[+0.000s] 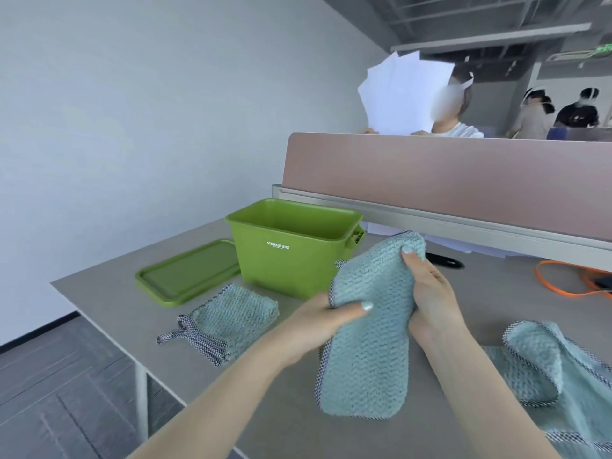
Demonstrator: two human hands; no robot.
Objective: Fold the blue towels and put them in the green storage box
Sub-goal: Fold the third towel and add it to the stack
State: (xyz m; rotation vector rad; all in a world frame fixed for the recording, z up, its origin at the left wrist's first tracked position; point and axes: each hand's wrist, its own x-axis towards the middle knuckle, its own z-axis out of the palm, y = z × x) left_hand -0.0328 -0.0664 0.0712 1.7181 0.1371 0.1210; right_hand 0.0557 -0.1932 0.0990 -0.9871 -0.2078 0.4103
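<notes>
held towel [367,329] beside open box [284,256]

both forearms extended forward, left hand [326,318] pinched on cloth edge with thumb on top, right hand [430,293] curled, gripped higher

We see an open-plan office: grey desk [205,270] with a pink partition screen [447,173], a person behind it holding white paper sheets [404,91], more people [559,111] at desks beyond, exposed ceiling ducts.
</notes>
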